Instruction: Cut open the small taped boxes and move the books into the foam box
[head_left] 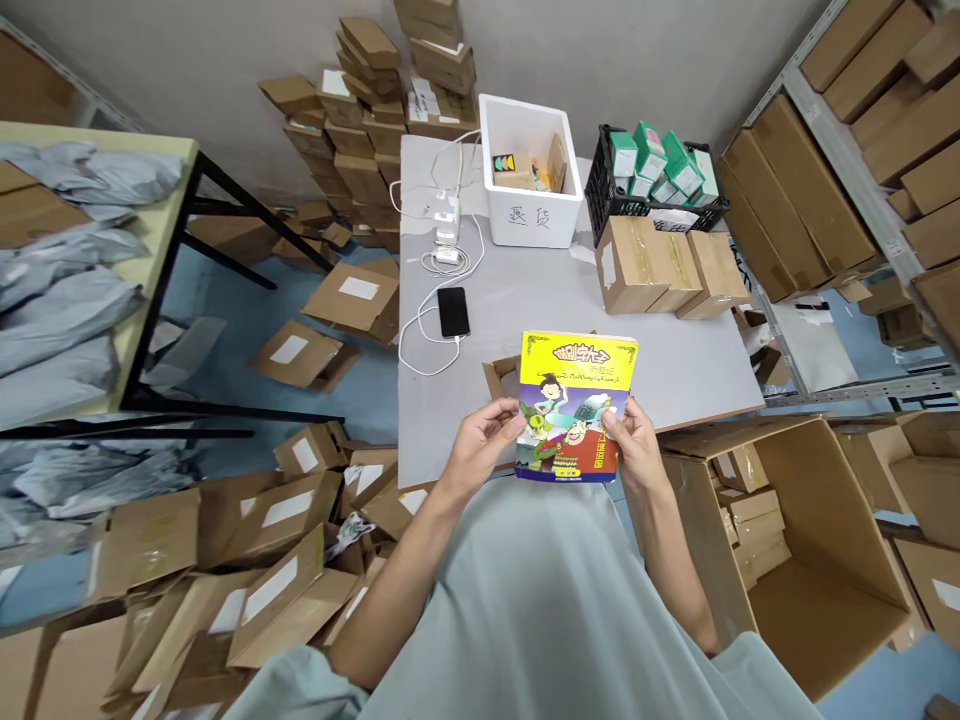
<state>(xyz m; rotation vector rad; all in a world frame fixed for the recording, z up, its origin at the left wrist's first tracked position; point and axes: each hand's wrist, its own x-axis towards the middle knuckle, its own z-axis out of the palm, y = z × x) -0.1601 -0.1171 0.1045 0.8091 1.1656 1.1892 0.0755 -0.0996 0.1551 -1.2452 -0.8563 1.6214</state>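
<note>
Over the counter [540,300], the left hand [484,440] and right hand [637,445] grip a book [576,405] by its side edges, fingers clasped; it looks light, stiff and glossy, likely slippery.

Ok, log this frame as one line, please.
left hand: grips book's left edge | right hand: grips right edge | book: cover up, above open carton | phone: on table, charging

Bare table [525,300] stretch at frame centre open for passing. Phone [453,311] and white cables [439,262] block centre-left. White foam box [530,172], black crate [652,180], brown cartons [671,265] wall off upper centre and right. Open cardboard box [502,378] just beyond held book [576,405].
</note>
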